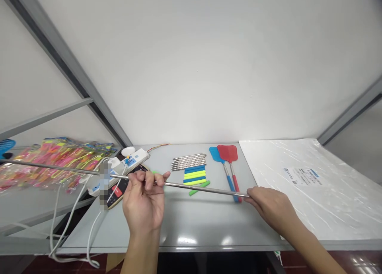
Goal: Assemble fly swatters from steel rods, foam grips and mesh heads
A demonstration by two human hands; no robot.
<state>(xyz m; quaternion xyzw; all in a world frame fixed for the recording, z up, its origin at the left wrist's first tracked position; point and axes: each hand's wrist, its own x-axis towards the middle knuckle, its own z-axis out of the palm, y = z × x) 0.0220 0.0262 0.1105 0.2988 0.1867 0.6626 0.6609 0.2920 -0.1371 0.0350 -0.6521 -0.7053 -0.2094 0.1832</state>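
A long, thin telescopic metal rod slants across the view, from beyond the left edge to my right hand. My left hand is palm up, its fingers curled around the rod's middle. My right hand grips the rod's right end between thumb and fingers. Behind it on the table lie short metal rods in a row, blue and yellow handle sleeves and a loose green sleeve. A blue fly swatter and a red fly swatter lie side by side.
White plastic-wrapped sheeting with a label covers the table's right side. At left are a power strip, a phone, white cables and bagged colourful goods. Metal frame posts flank the table.
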